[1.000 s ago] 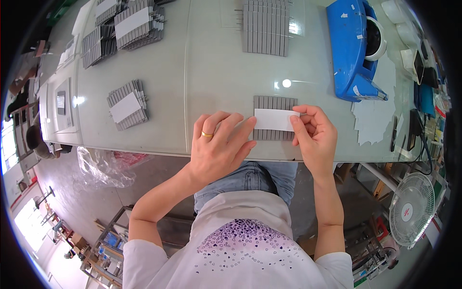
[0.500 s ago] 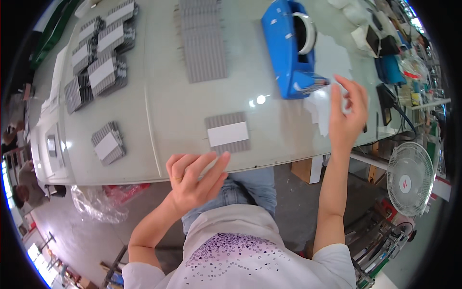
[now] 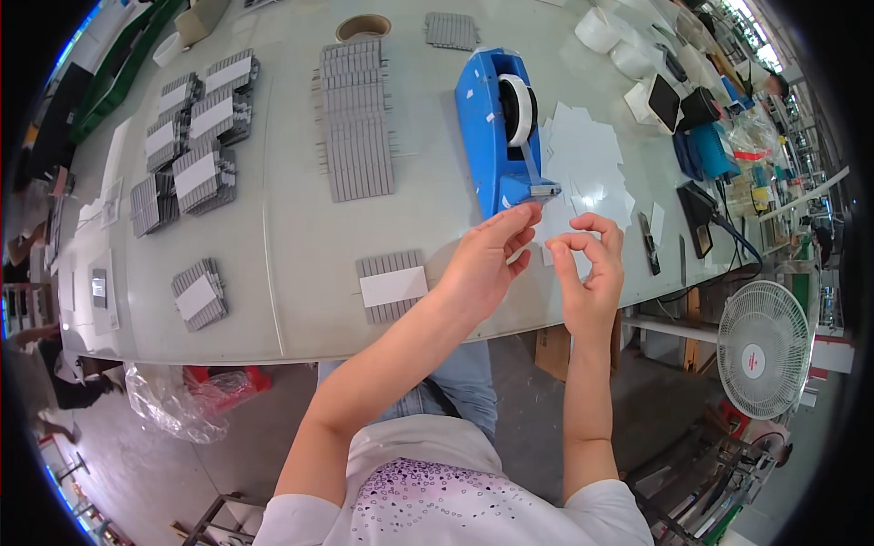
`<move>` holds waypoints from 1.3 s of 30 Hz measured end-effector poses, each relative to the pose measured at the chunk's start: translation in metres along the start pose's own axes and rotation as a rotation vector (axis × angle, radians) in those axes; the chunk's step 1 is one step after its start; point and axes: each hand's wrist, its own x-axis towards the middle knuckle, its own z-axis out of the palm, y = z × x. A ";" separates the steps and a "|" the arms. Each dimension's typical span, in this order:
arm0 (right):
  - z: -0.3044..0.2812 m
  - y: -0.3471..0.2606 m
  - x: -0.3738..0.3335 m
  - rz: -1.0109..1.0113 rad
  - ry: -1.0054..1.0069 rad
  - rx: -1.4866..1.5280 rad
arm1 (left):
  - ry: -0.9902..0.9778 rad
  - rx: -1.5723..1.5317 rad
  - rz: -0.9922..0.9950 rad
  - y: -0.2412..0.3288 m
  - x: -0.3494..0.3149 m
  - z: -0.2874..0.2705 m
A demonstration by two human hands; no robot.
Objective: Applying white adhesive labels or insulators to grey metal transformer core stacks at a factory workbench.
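A blue tape dispenser (image 3: 473, 118) with a roll of tape (image 3: 517, 111) stands right of the middle of the table. My left hand (image 3: 487, 259) is at its cutter end, thumb and fingers pressed together; whatever they pinch is hidden or too thin to see. Just to its right, my right hand (image 3: 594, 273) holds thumb and forefinger in a pinch, with anything between them too small to make out. Left of my left hand lies a small bundle of grey ribbed strips (image 3: 387, 261) with a white label (image 3: 392, 287) across it.
A long row of grey strips (image 3: 357, 136) lies behind the bundle, near a brown cardboard ring (image 3: 362, 27). Labelled stacks (image 3: 198, 173) stand at the left. White paper labels (image 3: 587, 150) lie spread right of the dispenser, near a dark cutter knife (image 3: 648, 244).
My left hand has moved right and forward from the table's front edge to the dispenser's cutter. My right hand has moved left and nearer, its fingers now pinched. The view has shifted.
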 end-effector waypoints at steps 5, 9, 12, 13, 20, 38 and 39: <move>-0.006 -0.003 -0.005 -0.022 -0.014 -0.041 | -0.022 0.002 0.010 -0.002 0.003 0.009; -0.003 -0.002 -0.011 -0.027 -0.059 -0.049 | 0.052 0.036 0.082 -0.009 0.007 0.006; 0.005 0.013 -0.015 -0.217 0.027 -0.357 | 0.075 0.002 0.137 -0.023 0.013 0.006; 0.006 0.024 -0.017 -0.224 0.000 -0.335 | 0.079 -0.001 0.187 -0.031 0.017 0.013; 0.021 0.038 -0.025 -0.094 0.129 -0.283 | 0.109 -0.185 0.289 -0.040 0.013 0.032; 0.028 -0.053 -0.068 0.340 -0.165 0.274 | 0.084 0.111 0.504 -0.013 -0.101 -0.070; 0.035 -0.055 -0.069 0.344 -0.292 0.364 | 0.104 0.206 0.509 -0.007 -0.115 -0.089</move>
